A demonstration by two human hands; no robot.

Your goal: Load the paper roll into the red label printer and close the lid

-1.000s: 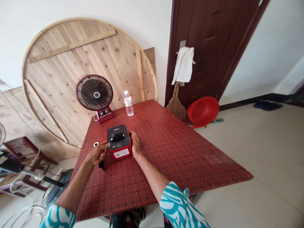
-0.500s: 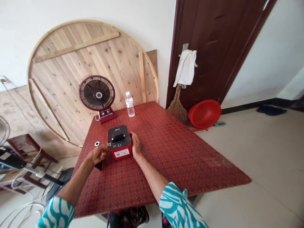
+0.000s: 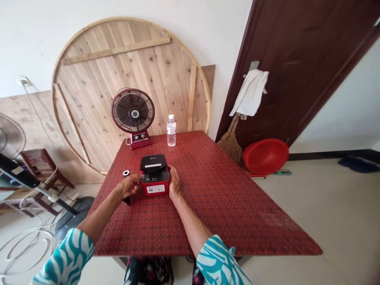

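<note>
A red and black receipt printer with a white label on its front sits on the table between my hands. Its black lid looks partly raised, and a white strip shows beneath it. My left hand has curled fingers pinched at the printer's left front corner, on or beside a small pale part. Against the right side lies my right hand, its fingers wrapped round that side. Behind my left hand stands a small white roll with a dark core. A black object, partly hidden, lies under that hand.
The table has a red patterned cover. At its far end stand a red fan and a water bottle. A floor fan and loose cable are at left; a broom and red basin at right.
The printer's lid has tilted up, and the white strip now shows. Both hands stay at the printer's sides. The camera view has shifted, moving the scene right.
</note>
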